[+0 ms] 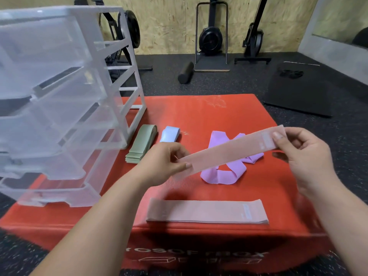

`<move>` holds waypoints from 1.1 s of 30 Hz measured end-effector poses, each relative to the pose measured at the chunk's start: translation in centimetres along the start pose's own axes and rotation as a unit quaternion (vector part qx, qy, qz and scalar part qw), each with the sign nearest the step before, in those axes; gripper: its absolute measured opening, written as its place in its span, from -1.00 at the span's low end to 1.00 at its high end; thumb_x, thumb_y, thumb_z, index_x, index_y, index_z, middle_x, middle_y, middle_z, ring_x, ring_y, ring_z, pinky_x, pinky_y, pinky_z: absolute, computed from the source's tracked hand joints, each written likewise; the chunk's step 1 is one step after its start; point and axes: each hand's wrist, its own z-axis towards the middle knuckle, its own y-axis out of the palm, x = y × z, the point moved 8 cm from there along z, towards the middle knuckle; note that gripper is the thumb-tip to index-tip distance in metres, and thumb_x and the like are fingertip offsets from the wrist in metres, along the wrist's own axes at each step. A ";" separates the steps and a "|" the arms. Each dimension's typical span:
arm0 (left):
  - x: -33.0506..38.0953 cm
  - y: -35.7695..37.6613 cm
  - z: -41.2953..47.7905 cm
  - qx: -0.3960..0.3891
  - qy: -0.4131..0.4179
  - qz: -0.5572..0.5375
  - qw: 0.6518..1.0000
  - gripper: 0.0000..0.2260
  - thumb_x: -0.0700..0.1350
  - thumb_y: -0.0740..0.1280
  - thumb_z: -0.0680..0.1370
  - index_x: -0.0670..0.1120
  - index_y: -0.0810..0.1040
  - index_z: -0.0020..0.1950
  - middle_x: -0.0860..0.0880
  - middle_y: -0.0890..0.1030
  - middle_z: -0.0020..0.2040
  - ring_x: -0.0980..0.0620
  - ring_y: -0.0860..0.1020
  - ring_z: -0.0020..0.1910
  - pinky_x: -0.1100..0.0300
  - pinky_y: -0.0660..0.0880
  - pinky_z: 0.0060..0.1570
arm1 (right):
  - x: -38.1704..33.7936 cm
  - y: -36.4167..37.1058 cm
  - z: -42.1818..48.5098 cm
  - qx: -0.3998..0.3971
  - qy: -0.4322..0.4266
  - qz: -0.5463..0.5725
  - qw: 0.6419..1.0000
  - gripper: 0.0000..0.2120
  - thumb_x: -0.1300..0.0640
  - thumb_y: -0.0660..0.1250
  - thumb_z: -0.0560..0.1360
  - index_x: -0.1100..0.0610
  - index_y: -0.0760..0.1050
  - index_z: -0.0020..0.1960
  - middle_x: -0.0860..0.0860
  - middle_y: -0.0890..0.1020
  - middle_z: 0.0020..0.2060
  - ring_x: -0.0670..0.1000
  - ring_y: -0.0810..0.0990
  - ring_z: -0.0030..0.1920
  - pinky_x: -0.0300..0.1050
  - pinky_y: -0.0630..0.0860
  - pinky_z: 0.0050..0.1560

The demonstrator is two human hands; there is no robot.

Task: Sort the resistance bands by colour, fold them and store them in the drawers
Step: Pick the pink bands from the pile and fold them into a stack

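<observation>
I hold a pink band (pixel 225 152) stretched flat in the air above the red box (pixel 199 116). My left hand (pixel 163 162) pinches its near-left end and my right hand (pixel 306 158) pinches its far-right end. Below it, near the box's front edge, lies a flat stack of pink bands (pixel 207 212). A loose purple band (pixel 221 172) lies crumpled behind the held one, partly hidden. A folded green stack (pixel 140 144) and a folded light blue band (pixel 170 134) rest beside the clear plastic drawer unit (pixel 59 108), whose drawers are pulled out.
The red box stands on a black speckled gym floor. Behind it are a black foam roller (pixel 186 72), rowing machines against a chipboard wall, and a black mat (pixel 298 92) at the right.
</observation>
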 end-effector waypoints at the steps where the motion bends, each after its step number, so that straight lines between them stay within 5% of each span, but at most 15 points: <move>1: -0.3 -0.5 -0.3 0.008 -0.005 -0.003 1.000 -0.88 -0.09 0.60 0.51 0.05 0.68 -0.07 0.06 0.71 -0.18 -0.03 0.66 -0.19 -0.06 0.63 -0.12 | 0.5 -0.1 -0.1 -0.006 0.011 -0.007 1.000 -0.92 0.15 0.48 0.58 0.08 0.67 0.07 0.00 0.73 -0.17 -0.11 0.67 -0.21 -0.25 0.66 -0.18; 7: -2.3 -3.1 -3.7 0.052 -0.081 -0.108 0.990 -0.86 -0.28 0.58 0.52 -0.12 0.70 0.01 -0.16 0.72 -0.14 -0.08 0.73 -0.21 0.04 0.70 -0.08 | 2.4 -0.7 -1.3 -0.046 0.085 -0.059 0.994 -0.87 0.19 0.51 0.54 0.13 0.67 0.09 0.13 0.75 -0.09 -0.07 0.66 -0.24 -0.09 0.64 -0.14; 16: -4.9 -4.2 -8.1 0.080 -0.116 -0.069 0.988 -0.76 -0.25 0.61 0.45 0.04 0.72 0.02 -0.03 0.74 -0.12 -0.14 0.72 -0.10 -0.12 0.70 0.06 | 2.8 0.3 -4.8 -0.159 0.149 -0.151 0.964 -0.87 0.30 0.54 0.49 0.20 0.69 0.02 0.16 0.74 -0.17 0.03 0.65 -0.20 -0.09 0.60 -0.12; 20: -4.7 -3.9 -9.4 0.073 -0.109 0.028 0.991 -0.74 -0.23 0.55 0.45 0.13 0.68 -0.04 0.11 0.70 -0.15 0.12 0.67 -0.18 0.18 0.61 -0.07 | 2.6 0.5 -6.1 -0.186 0.110 -0.241 0.946 -0.85 0.32 0.58 0.44 0.13 0.69 -0.08 0.11 0.71 -0.31 -0.01 0.60 -0.36 -0.06 0.57 -0.20; 25: -3.5 -2.9 -10.2 0.060 -0.094 0.079 0.991 -0.74 -0.27 0.46 0.47 0.11 0.67 -0.01 0.13 0.69 -0.12 0.15 0.64 -0.15 0.29 0.55 -0.11 | 2.7 1.3 -7.0 -0.209 0.041 -0.388 0.897 -0.73 0.18 0.63 0.36 -0.06 0.63 -0.04 -0.09 0.71 -0.33 -0.01 0.68 -0.26 -0.06 0.52 -0.15; 33: -3.3 -1.8 -10.1 0.026 -0.084 0.172 0.981 -0.76 -0.30 0.43 0.43 0.04 0.67 -0.07 0.12 0.64 -0.19 0.17 0.58 -0.19 0.42 0.39 -0.25 | 3.7 2.0 -8.0 -0.244 -0.007 -0.482 0.841 -0.73 0.14 0.65 0.31 -0.06 0.64 -0.08 -0.12 0.67 -0.38 -0.17 0.63 -0.27 -0.23 0.38 -0.27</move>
